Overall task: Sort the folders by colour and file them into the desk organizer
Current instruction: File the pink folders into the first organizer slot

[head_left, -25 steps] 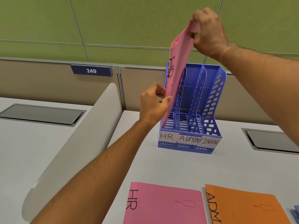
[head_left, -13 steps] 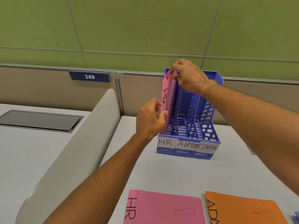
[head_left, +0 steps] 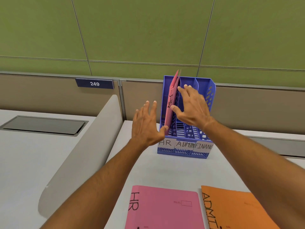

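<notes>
A blue perforated plastic desk organizer (head_left: 203, 90) with three upright slots stands at the back of the pale grey table (head_left: 173, 169), against the beige partition. Paper labels on its front read HR, ADMIN and FINANC, left to right. A pink card folder (head_left: 171, 103) stands on edge in the leftmost slot, above the HR label, leaning slightly, its top corner rising above the organizer's rim.

The left hand (head_left: 146, 124) is spread open with fingers extended, holding nothing; its thumb tip sits right at the lower front edge of the standing pink folder. The right hand (head_left: 192, 108) is also open and grips nothing, its fingers splayed over the middle slot and its fingertips just beside the folder's right face; whether they touch it I cannot tell.

Nearer the camera, a second pink folder marked HR (head_left: 165, 207) lies flat on the table, and an orange folder marked ADMI (head_left: 236, 210) lies just to its right. A dark blue plate reading 249 (head_left: 94, 83) is fixed to the partition on the left
</notes>
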{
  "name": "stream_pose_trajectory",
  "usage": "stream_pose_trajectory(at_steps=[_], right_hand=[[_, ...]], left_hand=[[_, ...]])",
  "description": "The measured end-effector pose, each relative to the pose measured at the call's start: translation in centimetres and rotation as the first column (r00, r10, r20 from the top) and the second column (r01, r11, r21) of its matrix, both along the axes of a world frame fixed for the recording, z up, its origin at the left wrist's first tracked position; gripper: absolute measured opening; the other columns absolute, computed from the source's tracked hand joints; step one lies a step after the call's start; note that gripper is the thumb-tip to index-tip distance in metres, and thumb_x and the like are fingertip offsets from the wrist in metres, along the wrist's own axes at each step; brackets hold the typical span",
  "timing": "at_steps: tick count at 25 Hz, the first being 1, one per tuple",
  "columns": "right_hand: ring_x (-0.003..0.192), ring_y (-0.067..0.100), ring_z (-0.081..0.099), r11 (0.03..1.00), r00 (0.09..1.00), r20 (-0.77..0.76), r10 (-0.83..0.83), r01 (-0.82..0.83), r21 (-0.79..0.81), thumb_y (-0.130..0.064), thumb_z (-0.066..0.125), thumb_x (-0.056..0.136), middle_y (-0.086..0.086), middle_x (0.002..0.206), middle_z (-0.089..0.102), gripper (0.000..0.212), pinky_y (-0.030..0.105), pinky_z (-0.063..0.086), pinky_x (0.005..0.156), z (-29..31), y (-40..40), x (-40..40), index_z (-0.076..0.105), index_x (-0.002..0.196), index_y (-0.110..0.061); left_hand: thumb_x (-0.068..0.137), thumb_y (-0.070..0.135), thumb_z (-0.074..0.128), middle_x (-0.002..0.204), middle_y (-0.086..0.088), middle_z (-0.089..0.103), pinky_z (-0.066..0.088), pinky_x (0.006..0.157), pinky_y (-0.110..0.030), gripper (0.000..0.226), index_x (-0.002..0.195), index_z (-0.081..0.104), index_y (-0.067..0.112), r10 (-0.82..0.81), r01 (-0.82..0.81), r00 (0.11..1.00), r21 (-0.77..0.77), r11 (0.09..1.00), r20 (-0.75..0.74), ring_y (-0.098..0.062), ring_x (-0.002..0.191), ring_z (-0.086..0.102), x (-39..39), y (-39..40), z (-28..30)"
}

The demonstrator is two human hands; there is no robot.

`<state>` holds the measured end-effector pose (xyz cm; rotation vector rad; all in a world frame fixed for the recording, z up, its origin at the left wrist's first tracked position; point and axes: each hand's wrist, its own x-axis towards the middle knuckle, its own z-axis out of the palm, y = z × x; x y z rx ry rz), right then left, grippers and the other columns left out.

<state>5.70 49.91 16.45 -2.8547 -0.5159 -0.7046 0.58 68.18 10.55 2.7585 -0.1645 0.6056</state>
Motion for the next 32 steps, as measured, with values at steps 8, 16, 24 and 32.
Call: stream_pose_trajectory(at_steps=[8, 16, 24, 32], right_hand=[[0.148, 0.032, 0.014, 0.999, 0.993, -0.111, -0.028, 0.026, -0.025, -0.067, 0.045, 0.085, 0.016, 0.16, 0.016, 0.092, 0.05, 0.014, 0.121, -5.4, -0.8, -9.7, 0.016, 0.154, -0.013], [0.15, 0.029, -0.002, 0.999, 0.971, -0.237, -0.035, 0.032, -0.017, -0.075, 0.029, 0.082, 0.014, 0.162, 0.0, 0.098, 0.05, 0.001, 0.122, -11.7, -1.0, -17.5, 0.003, 0.154, -0.015], [0.15, 0.028, -0.007, 0.998, 0.916, -0.397, -0.054, 0.034, -0.055, -0.078, 0.025, 0.08, 0.015, 0.162, -0.008, 0.102, 0.048, -0.005, 0.121, -18.2, -1.1, -24.1, -0.007, 0.154, -0.014], [0.15, 0.029, -0.002, 0.996, 0.792, -0.608, -0.051, 0.0, -0.084, -0.076, 0.032, 0.081, 0.014, 0.162, -0.005, 0.101, 0.05, 0.003, 0.121, -22.2, -0.8, -27.6, -0.002, 0.154, -0.015]], left_hand=[[0.076, 0.074, 0.048, 0.162, -0.012, -0.007, 0.003, 0.12, -0.051, 0.106, 0.153, -0.005, 0.023, 0.04, -0.032, 0.995, 0.096, 0.995, -0.087, -0.031, 0.149, -0.005, -7.3, 0.7, -2.2], [0.078, 0.077, 0.04, 0.16, -0.009, -0.018, -0.005, 0.119, -0.049, 0.106, 0.15, -0.017, 0.025, 0.09, -0.064, 0.974, 0.127, 0.99, -0.209, -0.029, 0.148, -0.014, -14.8, 0.9, -7.3], [0.077, 0.073, 0.045, 0.161, -0.014, -0.012, 0.001, 0.121, -0.047, 0.112, 0.152, -0.014, 0.017, 0.153, -0.105, 0.902, 0.139, 0.985, -0.403, -0.028, 0.149, -0.009, -22.4, 2.5, -13.8], [0.073, 0.071, 0.049, 0.127, -0.01, 0.044, 0.041, 0.093, -0.04, 0.081, 0.129, 0.042, 0.013, 0.278, -0.211, 0.806, 0.185, 0.96, -0.523, -0.028, 0.119, 0.041, -25.1, 2.7, -16.2]])
